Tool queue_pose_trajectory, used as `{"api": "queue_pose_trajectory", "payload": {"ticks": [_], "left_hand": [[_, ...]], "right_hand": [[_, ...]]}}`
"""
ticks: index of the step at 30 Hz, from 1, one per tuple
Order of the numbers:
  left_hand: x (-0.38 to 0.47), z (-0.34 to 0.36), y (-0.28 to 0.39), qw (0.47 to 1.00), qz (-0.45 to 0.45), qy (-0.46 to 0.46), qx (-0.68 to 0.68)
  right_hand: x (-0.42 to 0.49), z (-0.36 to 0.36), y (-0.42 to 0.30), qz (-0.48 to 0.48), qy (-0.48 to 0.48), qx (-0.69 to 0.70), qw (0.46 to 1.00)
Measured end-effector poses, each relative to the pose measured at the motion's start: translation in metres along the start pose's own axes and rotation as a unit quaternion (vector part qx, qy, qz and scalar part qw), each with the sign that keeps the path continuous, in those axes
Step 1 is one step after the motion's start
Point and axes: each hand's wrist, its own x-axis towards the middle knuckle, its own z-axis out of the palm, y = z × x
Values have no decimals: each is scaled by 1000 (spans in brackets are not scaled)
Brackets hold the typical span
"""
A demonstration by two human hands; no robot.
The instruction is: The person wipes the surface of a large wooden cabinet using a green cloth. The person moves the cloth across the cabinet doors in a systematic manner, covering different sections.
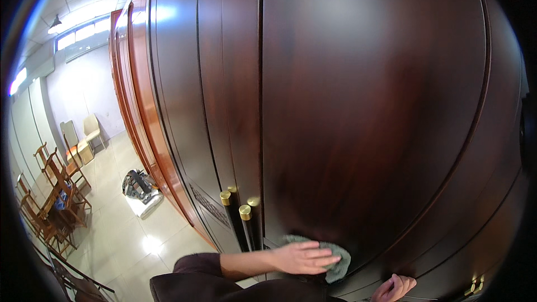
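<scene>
A grey-green cloth (342,262) lies under my left hand (308,257), which presses it flat with spread fingers against the lower part of a dark brown wooden wardrobe door (356,113). To the right, near the bottom edge of the view, my right hand (394,287) is held close to the wardrobe with its fingers curled in. Nothing shows in it, and whether it touches the wood is unclear. Just left of the cloth stand two long dark door handles with brass ends (245,212), one on each side of the door gap.
Smaller brass handles (474,287) sit at the lower right. Beyond the dark wardrobe runs a glossy reddish-brown cabinet (147,105). On the tiled floor (121,235) at left lie a bag (138,185) and a white package (144,205). Several wooden chairs (58,184) stand farther left.
</scene>
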Motion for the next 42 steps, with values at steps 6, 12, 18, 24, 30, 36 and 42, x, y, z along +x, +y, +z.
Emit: {"api": "queue_pose_trajectory", "payload": {"ticks": [6, 12, 18, 24, 30, 36, 42], "left_hand": [[33, -68, -95, 880, -418, 193, 115], [25, -12, -16, 964, -205, 160, 60], [6, -27, -38, 991, -91, 80, 54], [19, -102, -136, 885, -399, 157, 183], [-41, -116, -126, 795, -567, 180, 120], [-78, -101, -84, 810, -577, 106, 33], [-87, -115, -81, 846, -529, 55, -21]], "right_hand": [[-10, 3, 6, -2, -5, -30, 1000], [-11, 0, 6, 9, -1, -52, 999], [2, 2, -15, 170, 43, 28, 984], [-9, 13, -33, 208, -7, 65, 976], [-24, 80, -98, 302, 105, -58, 946], [14, 72, -166, 286, -310, 248, 872], [16, 104, -206, 200, -273, 300, 892]]}}
